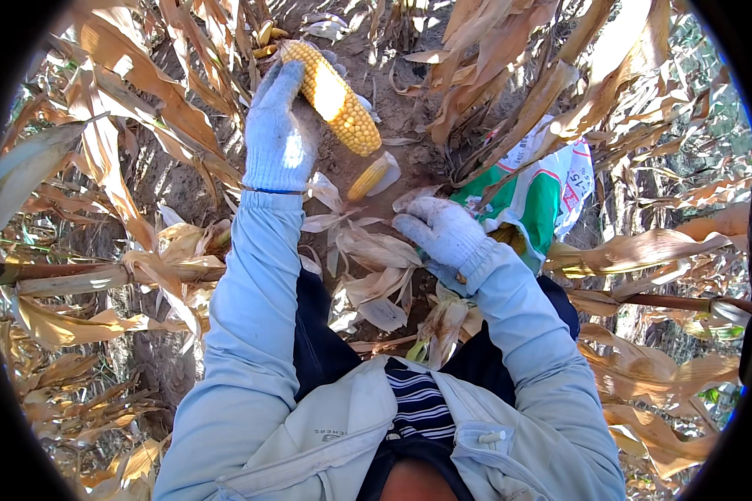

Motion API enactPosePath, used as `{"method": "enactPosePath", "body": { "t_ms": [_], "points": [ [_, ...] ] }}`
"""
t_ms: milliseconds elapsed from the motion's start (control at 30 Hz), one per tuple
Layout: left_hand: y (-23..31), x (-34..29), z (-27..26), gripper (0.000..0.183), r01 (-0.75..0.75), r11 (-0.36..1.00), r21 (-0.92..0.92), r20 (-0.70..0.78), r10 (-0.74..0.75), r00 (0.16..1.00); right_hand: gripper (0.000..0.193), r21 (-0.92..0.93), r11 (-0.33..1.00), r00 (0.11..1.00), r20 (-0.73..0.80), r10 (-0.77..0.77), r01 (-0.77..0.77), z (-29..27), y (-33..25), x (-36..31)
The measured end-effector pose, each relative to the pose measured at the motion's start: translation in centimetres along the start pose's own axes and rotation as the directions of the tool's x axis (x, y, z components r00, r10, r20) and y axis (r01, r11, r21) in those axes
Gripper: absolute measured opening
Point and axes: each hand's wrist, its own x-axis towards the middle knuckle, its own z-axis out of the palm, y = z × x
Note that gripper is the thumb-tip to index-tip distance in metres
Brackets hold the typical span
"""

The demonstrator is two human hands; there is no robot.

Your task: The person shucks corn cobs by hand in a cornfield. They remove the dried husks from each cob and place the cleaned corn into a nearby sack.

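My left hand (281, 125), in a white knit glove, is closed round a bare yellow ear of corn (332, 98) near its upper end. The ear slants down to the right. Below its lower tip is a smaller ear of corn (366, 179) with a pale husk along one side. My right hand (444, 230), also gloved, is at the left of a green and white printed sack (526, 196). Its fingers are slightly bent and apart, with no ear between them; the fingertips are a little blurred. Something yellowish shows at the sack's mouth, partly hidden by the right wrist.
More yellow ears (269, 40) lie on the soil beyond my left hand. Loose dry husks (376, 259) cover the ground between my arms. Dry corn stalks and leaves (109, 167) crowd both sides, and one stalk (668, 302) lies crosswise at the right.
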Motion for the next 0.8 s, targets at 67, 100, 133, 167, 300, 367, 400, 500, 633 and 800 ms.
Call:
{"method": "enactPosePath", "body": {
  "t_ms": [67, 100, 133, 167, 300, 367, 400, 500, 633, 800],
  "points": [
    [-0.1, -0.7, 0.5, 0.035, -0.008, 0.999, -0.053, 0.007, 0.009, 1.000, 0.038, 0.406, 0.913, 0.994, -0.108, 0.004, 0.041, 0.0, 0.2, 0.2],
    [-0.1, -1.0, 1.0, 0.035, -0.011, 0.997, -0.071, -0.015, 0.010, 1.000, 0.037, 0.585, 0.807, 0.987, -0.158, 0.022, 0.076, -0.1, 0.1, 0.3],
    [-0.2, -1.3, 1.7, 0.035, -0.008, 0.997, -0.077, -0.084, 0.001, 0.996, 0.046, 0.709, 0.702, 0.990, -0.137, 0.046, 0.065, -0.1, 0.4, 0.7],
    [-0.2, -1.6, 1.6, 0.035, -0.053, 0.990, 0.129, -0.070, 0.063, 0.996, 0.050, 0.765, 0.644, 0.992, -0.096, 0.083, 0.020, -0.2, 0.4, 0.6],
    [-0.3, -2.4, 0.9, 0.036, -0.168, 0.746, 0.644, 0.136, 0.104, 0.985, 0.059, 0.895, 0.443, 0.989, -0.022, 0.143, -0.044, -1.6, -3.4, -0.3],
    [-0.9, -2.2, 2.0, 0.037, 0.116, 0.989, 0.091, 0.154, -0.129, 0.980, 0.057, 0.914, 0.405, 0.992, -0.032, 0.119, -0.019, -1.7, -3.7, -0.3],
    [-1.1, -2.0, 2.0, 0.038, 0.221, 0.972, -0.077, 0.208, -0.201, 0.957, 0.055, 0.916, 0.401, 0.995, -0.030, 0.094, -0.011, -1.6, -3.6, -0.2],
    [-1.9, -2.4, 2.7, 0.039, 0.302, 0.948, -0.104, 0.240, -0.271, 0.932, 0.042, 0.881, 0.469, 0.997, 0.040, 0.063, -0.065, -1.3, -3.3, 0.2],
    [-1.5, -3.2, 4.2, 0.038, 0.237, 0.967, -0.093, 0.217, -0.213, 0.953, 0.030, 0.677, 0.732, 0.996, -0.016, -0.087, 0.075, 0.3, -2.0, 0.4],
    [-1.5, -2.0, 3.2, 0.039, 0.332, 0.900, -0.282, 0.200, -0.283, 0.938, 0.034, -0.098, 0.981, 0.946, 0.298, -0.129, 0.165, 1.3, -3.0, -1.4]
  ]
}}
